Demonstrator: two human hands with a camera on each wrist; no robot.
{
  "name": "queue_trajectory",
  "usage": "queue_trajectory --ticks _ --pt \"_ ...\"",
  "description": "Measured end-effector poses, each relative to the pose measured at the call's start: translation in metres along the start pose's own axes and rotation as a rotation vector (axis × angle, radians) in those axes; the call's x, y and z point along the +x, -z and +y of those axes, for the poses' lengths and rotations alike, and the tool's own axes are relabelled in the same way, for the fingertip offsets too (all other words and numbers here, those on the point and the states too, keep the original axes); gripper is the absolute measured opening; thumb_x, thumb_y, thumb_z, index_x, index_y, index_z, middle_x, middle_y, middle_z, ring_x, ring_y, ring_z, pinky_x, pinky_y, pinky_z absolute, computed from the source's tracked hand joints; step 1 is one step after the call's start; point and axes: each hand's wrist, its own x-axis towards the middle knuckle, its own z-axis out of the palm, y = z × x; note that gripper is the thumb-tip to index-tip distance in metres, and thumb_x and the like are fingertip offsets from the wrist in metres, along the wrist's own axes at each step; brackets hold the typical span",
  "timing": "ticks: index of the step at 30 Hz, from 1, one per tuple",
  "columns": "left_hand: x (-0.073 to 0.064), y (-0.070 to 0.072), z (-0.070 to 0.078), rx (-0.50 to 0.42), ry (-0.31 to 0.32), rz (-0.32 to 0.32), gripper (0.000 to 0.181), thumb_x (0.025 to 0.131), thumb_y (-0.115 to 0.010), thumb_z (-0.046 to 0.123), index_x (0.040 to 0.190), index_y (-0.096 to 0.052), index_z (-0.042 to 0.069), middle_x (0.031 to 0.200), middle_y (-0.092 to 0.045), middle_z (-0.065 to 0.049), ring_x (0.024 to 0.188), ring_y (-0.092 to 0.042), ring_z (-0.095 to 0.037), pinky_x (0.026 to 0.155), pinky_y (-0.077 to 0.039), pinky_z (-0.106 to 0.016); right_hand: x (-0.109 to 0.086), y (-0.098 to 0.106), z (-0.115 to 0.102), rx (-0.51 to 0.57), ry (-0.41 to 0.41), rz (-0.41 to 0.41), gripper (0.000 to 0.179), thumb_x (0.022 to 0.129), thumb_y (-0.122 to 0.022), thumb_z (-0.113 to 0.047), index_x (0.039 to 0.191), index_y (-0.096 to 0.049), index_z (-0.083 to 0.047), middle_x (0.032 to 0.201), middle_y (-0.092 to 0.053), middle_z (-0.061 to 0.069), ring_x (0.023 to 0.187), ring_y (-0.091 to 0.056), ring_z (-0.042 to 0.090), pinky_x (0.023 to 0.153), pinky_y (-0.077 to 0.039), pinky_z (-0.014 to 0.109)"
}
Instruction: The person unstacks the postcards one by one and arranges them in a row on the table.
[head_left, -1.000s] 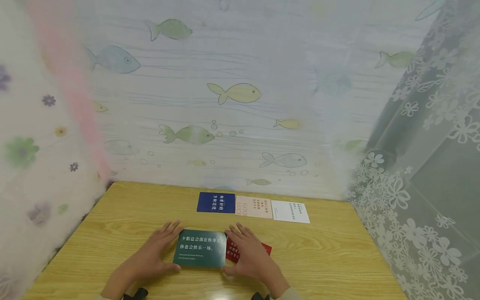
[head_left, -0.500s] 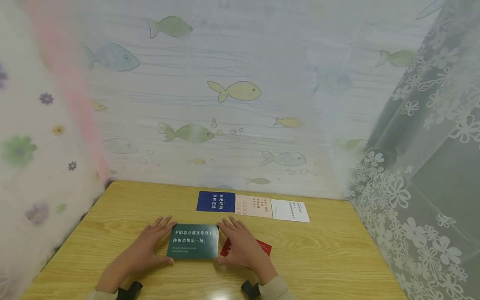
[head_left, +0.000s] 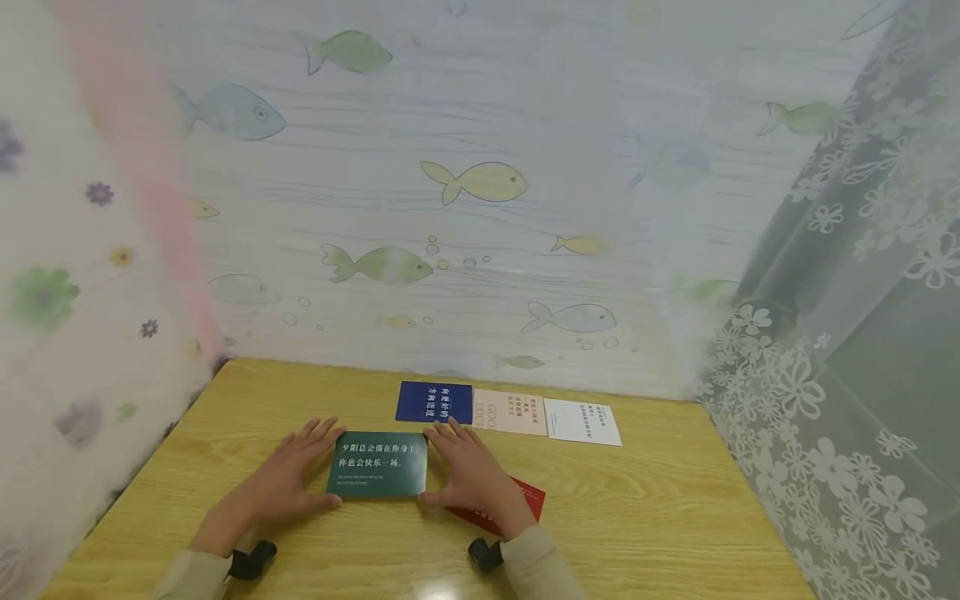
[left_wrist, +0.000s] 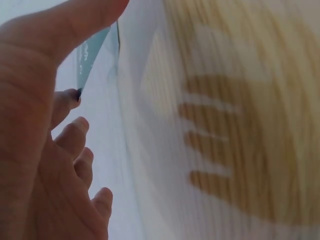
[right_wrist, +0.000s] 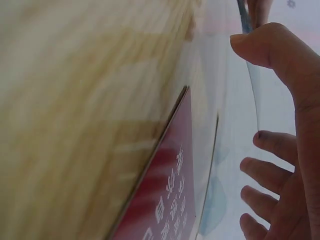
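Observation:
A green card (head_left: 378, 467) printed with white writing is held level between my two hands, above the table. My left hand (head_left: 288, 477) pinches its left side between thumb and index finger, the other fingers spread. On the opposite side my right hand (head_left: 472, 471) grips the card's corners likewise; the right wrist view shows its edge spanning thumb (right_wrist: 250, 46) and index fingertip (right_wrist: 262, 137). Below the right hand, a red card (right_wrist: 170, 185) lies slanted on the table, partly covered by that hand and wrist in the head view.
Toward the back of the wooden table (head_left: 660, 500), a blue card (head_left: 420, 402), a cream card (head_left: 517, 412) and a white card (head_left: 583, 422) lie side by side in a row. Fish-patterned curtain (head_left: 480, 250) hangs behind, and a lace-flowered curtain (head_left: 817, 467) borders the right side.
Both hands have carried the green card left and farther up in the head view, away from the red card. The red card and the back row stay put.

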Motion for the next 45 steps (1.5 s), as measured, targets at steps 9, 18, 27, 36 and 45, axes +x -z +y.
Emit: queue_trajectory --ticks 9,18,27,36,45 --pt "0.007 0.002 -0.013 -0.013 0.004 0.0 0.105 0.076 -0.084 0.052 0.156 -0.037 0.002 0.163 -0.029 -0.026 0.147 -0.02 -0.057 0.113 -0.016 -0.077 0.016 -0.002 0.004 0.031 -0.007 -0.016 0.097 0.081 -0.078 -0.057 0.16 -0.035 -0.019 0.165 -0.035 0.005 0.155 -0.024 0.031 0.127 -0.022 0.047" --pt "0.012 0.007 -0.017 0.025 0.006 0.0 0.104 0.075 -0.086 0.046 0.155 -0.038 0.0 0.162 -0.029 -0.028 0.147 -0.02 -0.057 0.113 -0.015 -0.078 0.026 -0.002 0.003 0.024 -0.021 -0.043 0.096 0.082 -0.076 -0.058 0.16 -0.034 -0.02 0.165 -0.034 0.004 0.155 -0.024 0.029 0.128 -0.021 0.045" --pt "0.019 0.009 -0.026 0.022 -0.005 -0.001 0.103 0.074 -0.088 0.043 0.153 -0.04 -0.002 0.16 -0.031 -0.03 0.145 -0.021 -0.059 0.11 -0.016 -0.08 0.034 -0.007 0.004 0.021 -0.013 -0.038 0.095 0.083 -0.074 -0.06 0.16 -0.035 -0.018 0.165 -0.035 0.005 0.155 -0.025 0.031 0.127 -0.023 0.047" --pt "0.036 0.017 -0.04 0.044 0.006 -0.023 0.103 0.073 -0.091 0.034 0.153 -0.038 -0.004 0.159 -0.031 -0.033 0.144 -0.021 -0.061 0.108 -0.018 -0.082 0.051 -0.001 0.002 0.038 -0.027 -0.044 0.096 0.083 -0.075 -0.059 0.16 -0.035 -0.016 0.165 -0.034 0.007 0.155 -0.024 0.031 0.127 -0.022 0.048" --pt "0.048 0.02 -0.048 0.021 0.016 -0.038 0.103 0.071 -0.093 0.031 0.152 -0.039 -0.005 0.157 -0.031 -0.035 0.142 -0.022 -0.064 0.105 -0.019 -0.085 0.068 -0.007 0.002 -0.006 -0.053 -0.05 0.096 0.082 -0.075 -0.06 0.158 -0.038 -0.016 0.164 -0.036 0.007 0.154 -0.027 0.029 0.127 -0.023 0.048"
